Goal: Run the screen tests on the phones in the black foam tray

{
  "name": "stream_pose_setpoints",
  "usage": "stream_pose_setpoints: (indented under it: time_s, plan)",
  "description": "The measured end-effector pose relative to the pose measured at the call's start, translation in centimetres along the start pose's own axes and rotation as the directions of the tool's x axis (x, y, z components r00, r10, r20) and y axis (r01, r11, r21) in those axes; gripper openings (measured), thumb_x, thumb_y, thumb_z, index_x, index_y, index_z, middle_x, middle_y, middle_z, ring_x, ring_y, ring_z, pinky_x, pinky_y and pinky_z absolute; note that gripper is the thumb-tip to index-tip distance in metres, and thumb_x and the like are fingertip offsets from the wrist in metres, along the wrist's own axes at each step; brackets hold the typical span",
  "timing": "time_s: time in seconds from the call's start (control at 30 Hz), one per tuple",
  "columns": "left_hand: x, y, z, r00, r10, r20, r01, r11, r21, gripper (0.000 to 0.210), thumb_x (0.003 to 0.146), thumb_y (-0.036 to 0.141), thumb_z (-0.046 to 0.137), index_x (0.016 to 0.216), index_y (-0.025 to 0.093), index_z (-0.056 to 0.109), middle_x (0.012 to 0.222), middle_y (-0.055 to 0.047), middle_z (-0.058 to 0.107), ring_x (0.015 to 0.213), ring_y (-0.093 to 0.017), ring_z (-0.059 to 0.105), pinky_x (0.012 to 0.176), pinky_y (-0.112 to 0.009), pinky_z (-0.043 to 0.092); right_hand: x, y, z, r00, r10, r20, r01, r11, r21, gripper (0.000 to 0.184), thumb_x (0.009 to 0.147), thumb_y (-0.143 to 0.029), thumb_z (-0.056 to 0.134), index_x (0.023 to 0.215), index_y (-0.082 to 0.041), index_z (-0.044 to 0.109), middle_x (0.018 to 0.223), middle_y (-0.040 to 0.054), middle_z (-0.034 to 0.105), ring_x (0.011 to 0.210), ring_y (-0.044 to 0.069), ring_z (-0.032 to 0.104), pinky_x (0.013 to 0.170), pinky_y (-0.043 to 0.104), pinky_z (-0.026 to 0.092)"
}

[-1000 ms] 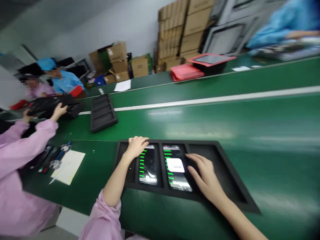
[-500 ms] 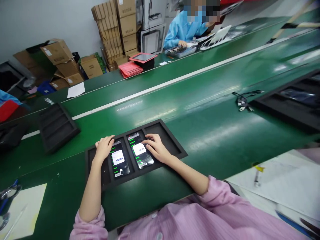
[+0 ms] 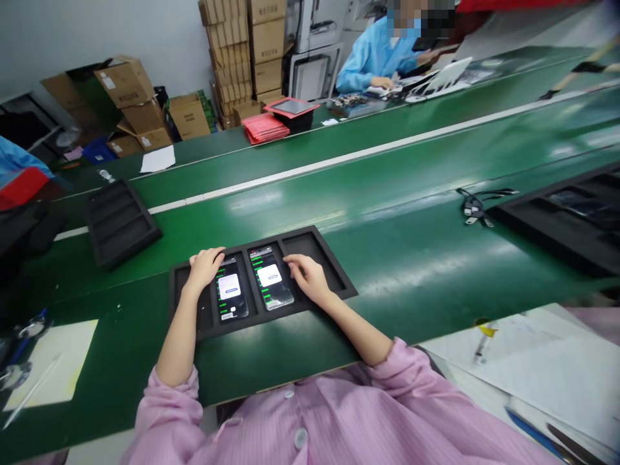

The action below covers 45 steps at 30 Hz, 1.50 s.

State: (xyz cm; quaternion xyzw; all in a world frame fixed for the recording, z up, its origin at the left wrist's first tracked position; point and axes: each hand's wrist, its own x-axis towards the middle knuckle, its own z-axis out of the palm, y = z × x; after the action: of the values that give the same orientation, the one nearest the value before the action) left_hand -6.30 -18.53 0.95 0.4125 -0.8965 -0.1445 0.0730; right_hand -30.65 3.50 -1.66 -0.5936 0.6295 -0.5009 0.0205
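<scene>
Hands spread flat on black foam tray (image 3: 191, 323) at the green bench's near edge: left hand (image 3: 205, 266) touching left phone (image 3: 231, 296), right hand (image 3: 308, 276) beside right phone (image 3: 271, 287).

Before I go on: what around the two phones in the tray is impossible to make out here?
Head view only:
- Text on the left phone and right phone: too small.
- Whether the left hand presses its phone: fingers cover the top edge.
- The black tray's leftmost slot: partly hidden by that wrist.
- The right-hand tray: cut off by the frame edge.
</scene>
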Motion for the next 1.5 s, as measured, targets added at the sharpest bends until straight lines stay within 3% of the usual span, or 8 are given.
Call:
stream_pose_setpoints:
  time_s: [0.13,0.27,0.47,0.77,0.97,1.13,1.3,1.5]
  plan:
    - [0.1,0.0,-0.1,1.0,-0.006,0.003,0.006,1.0,0.009,0.031,0.106,0.032,0.044,0.13,0.028,0.064,0.132,-0.005,0.066,0.124,-0.027,0.055,0.103,-0.044,0.033,-0.2,0.1,0.2,0.999,-0.021,-0.039,0.022,1.0,0.008,0.022,0.103,-0.032,0.048,0.116,-0.019,0.061,0.073,0.0001,0.06,0.06,0.017,0.054,0.062,0.03,0.045]
    - [0.0,0.1,-0.1,1.0,-0.003,-0.005,0.003,1.0,0.016,0.033,0.107,0.032,0.041,0.13,0.026,0.064,0.131,-0.005,0.067,0.123,-0.026,0.057,0.103,-0.043,0.033,-0.5,-0.3,0.0,0.993,-0.113,0.026,0.113,0.993,-0.017,0.045,0.107,-0.04,0.04,0.068,-0.021,0.051,0.052,-0.0043,0.037,0.045,0.013,0.037,0.051,0.029,0.028]
    - [-0.1,0.1,0.0,1.0,-0.008,-0.008,0.007,1.0,-0.015,0.032,0.107,0.033,0.042,0.128,0.025,0.065,0.129,-0.006,0.067,0.122,-0.027,0.057,0.103,-0.044,0.033,0.2,-3.2,1.9,0.941,-0.285,0.181,0.312,0.939,-0.143,0.03,0.105,-0.034,0.045,0.094,-0.016,0.066,0.091,0.0103,0.067,0.084,0.024,0.057,0.073,0.036,0.038]
    - [-0.4,0.4,0.1,0.998,-0.054,-0.014,0.051,0.989,-0.137,0.029,0.104,0.032,0.048,0.123,0.027,0.069,0.127,-0.006,0.069,0.122,-0.027,0.056,0.109,-0.046,0.03,5.3,-9.0,0.2,0.669,-0.722,0.177,0.743,0.66,-0.115,0.019,0.102,-0.01,0.049,0.112,-0.015,0.064,0.057,-0.0051,0.052,0.05,0.013,0.044,0.051,0.032,0.028]
    - [-0.2,0.1,0.4,0.998,-0.056,-0.021,0.044,0.931,-0.362,0.026,0.099,0.032,0.056,0.119,0.028,0.073,0.126,-0.006,0.069,0.124,-0.029,0.056,0.114,-0.047,0.027,8.7,-12.6,-3.4,0.759,-0.649,0.054,0.647,0.761,0.049,0.016,0.097,-0.012,0.051,0.105,-0.022,0.061,0.063,-0.0014,0.058,0.051,0.015,0.048,0.051,0.032,0.033]
    - [-0.8,-4.7,-2.9,0.993,-0.11,-0.047,0.051,0.746,-0.664,0.036,0.099,0.038,0.055,0.131,0.025,0.066,0.137,-0.007,0.063,0.123,-0.025,0.06,0.106,-0.035,0.044,9.3,-9.6,-1.5,0.714,-0.678,0.175,0.697,0.713,-0.075,0.017,0.102,-0.016,0.049,0.095,-0.019,0.063,0.07,0.0003,0.064,0.056,0.014,0.053,0.055,0.032,0.04]
    - [-3.2,-13.0,-6.4,0.867,-0.485,-0.118,0.195,0.547,-0.814,0.054,0.105,0.054,0.033,0.137,0.018,0.058,0.138,-0.018,0.06,0.122,-0.027,0.062,0.099,-0.038,0.049,8.7,-7.7,0.7,0.693,-0.693,0.199,0.717,0.693,-0.083,0.021,0.104,-0.016,0.046,0.095,-0.016,0.065,0.071,0.001,0.064,0.058,0.014,0.053,0.059,0.031,0.039]
    - [-3.4,-17.0,-3.4,0.626,-0.763,-0.158,0.388,0.481,-0.786,0.039,0.103,0.047,0.055,0.115,0.012,0.064,0.109,-0.012,0.068,0.1,-0.024,0.067,0.092,-0.044,0.053,7.6,-6.9,2.0,0.652,-0.709,0.268,0.749,0.658,-0.08,0.029,0.105,-0.017,0.043,0.091,-0.015,0.067,0.067,0.0018,0.062,0.055,0.015,0.054,0.055,0.032,0.038]
